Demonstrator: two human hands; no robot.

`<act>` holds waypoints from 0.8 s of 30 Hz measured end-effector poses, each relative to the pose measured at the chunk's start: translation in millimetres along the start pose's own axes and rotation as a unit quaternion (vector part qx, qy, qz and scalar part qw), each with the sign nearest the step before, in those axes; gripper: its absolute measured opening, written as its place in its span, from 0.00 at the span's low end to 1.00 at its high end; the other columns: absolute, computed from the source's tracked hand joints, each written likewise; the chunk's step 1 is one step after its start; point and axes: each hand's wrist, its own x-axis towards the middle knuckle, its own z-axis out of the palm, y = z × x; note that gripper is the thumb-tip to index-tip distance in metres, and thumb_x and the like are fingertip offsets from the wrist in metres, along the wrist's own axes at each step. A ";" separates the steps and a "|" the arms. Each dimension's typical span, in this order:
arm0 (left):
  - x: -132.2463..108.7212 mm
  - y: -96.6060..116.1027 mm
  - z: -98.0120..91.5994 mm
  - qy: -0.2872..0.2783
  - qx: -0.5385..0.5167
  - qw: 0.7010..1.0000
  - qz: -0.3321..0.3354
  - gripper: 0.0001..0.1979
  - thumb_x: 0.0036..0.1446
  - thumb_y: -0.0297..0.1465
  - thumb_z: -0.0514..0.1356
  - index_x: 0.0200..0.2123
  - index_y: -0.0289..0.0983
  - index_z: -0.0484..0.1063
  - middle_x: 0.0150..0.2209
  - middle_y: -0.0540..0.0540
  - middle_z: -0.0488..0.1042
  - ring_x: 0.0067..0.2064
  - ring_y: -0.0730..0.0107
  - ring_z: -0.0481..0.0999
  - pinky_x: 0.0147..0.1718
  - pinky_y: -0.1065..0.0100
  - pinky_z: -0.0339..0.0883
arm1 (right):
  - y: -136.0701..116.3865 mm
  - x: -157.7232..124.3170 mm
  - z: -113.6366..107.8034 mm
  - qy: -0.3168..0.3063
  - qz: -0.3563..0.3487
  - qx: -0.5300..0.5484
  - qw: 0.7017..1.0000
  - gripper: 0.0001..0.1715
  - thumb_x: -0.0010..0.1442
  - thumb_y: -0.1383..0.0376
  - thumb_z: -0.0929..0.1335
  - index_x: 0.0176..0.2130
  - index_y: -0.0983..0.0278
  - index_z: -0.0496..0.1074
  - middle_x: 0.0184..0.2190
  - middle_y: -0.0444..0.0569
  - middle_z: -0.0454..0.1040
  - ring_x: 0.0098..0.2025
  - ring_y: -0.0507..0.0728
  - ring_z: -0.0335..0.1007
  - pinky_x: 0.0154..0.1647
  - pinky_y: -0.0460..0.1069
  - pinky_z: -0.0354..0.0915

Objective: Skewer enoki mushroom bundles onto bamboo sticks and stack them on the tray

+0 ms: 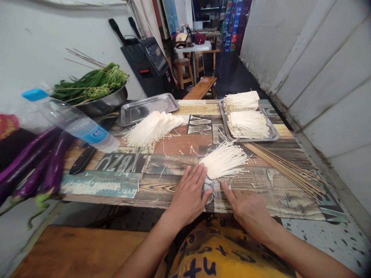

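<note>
A flat fan of white enoki mushrooms (224, 160) lies on the wood-patterned table before me, its thin stems and caps pointing right. My left hand (191, 191) rests flat with stretched fingers on the fan's root end. At the fan's near edge is my right hand (246, 204), index finger extended and the other fingers curled under; whatever they grip is hidden. Thin bamboo skewers (285, 170) lie in a bundle to the right. More enoki slices (153, 127) overlap in a pile at left. Skewered-looking enoki portions (248, 124) sit on a metal tray (274, 134).
Another metal tray (149, 110) stands behind the enoki pile. On the left are purple eggplants (55, 162), a black-handled knife (82, 160), a tilted water bottle (84, 127) and a steel bowl (106, 104) of green vegetables (92, 87). Mushroom scraps litter the table (162, 187).
</note>
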 end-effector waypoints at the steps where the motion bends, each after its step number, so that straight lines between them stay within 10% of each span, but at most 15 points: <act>1: 0.1 -0.1 0.1 -0.003 0.001 1.000 0.000 0.29 0.66 0.40 0.48 0.65 0.31 0.52 0.66 0.37 0.55 0.68 0.59 0.51 0.66 0.51 0.45 | -0.5 2.7 -0.6 -0.011 0.001 -0.002 1.000 0.29 0.52 0.79 0.62 0.53 0.76 0.70 0.21 0.48 0.72 0.20 0.55 0.67 0.21 0.50 0.56; 10: 0.6 -0.3 1.9 -0.001 -0.009 1.000 -0.004 0.30 0.65 0.40 0.49 0.65 0.30 0.52 0.67 0.37 0.55 0.68 0.59 0.50 0.66 0.52 0.43 | -7.0 30.4 -2.2 -0.118 0.067 -0.011 0.991 0.19 0.60 0.76 0.61 0.49 0.69 0.71 0.21 0.49 0.74 0.22 0.55 0.70 0.21 0.48 0.53; 19: -12.2 -2.8 2.5 0.224 -0.101 0.967 -0.062 0.35 0.66 0.32 0.50 0.69 0.36 0.34 0.69 0.35 0.46 0.70 0.58 0.44 0.65 0.50 0.47 | 50.6 26.5 -59.0 0.182 0.091 0.037 0.978 0.18 0.65 0.70 0.60 0.52 0.71 0.70 0.23 0.48 0.75 0.22 0.54 0.68 0.24 0.48 0.56; 24: -9.9 2.8 -3.5 0.299 -0.110 0.946 -0.061 0.34 0.66 0.30 0.49 0.69 0.38 0.34 0.69 0.36 0.46 0.70 0.57 0.45 0.65 0.48 0.46 | 59.3 25.8 -74.8 0.143 0.206 0.311 0.917 0.21 0.68 0.60 0.58 0.53 0.67 0.68 0.20 0.42 0.70 0.18 0.50 0.61 0.20 0.46 0.54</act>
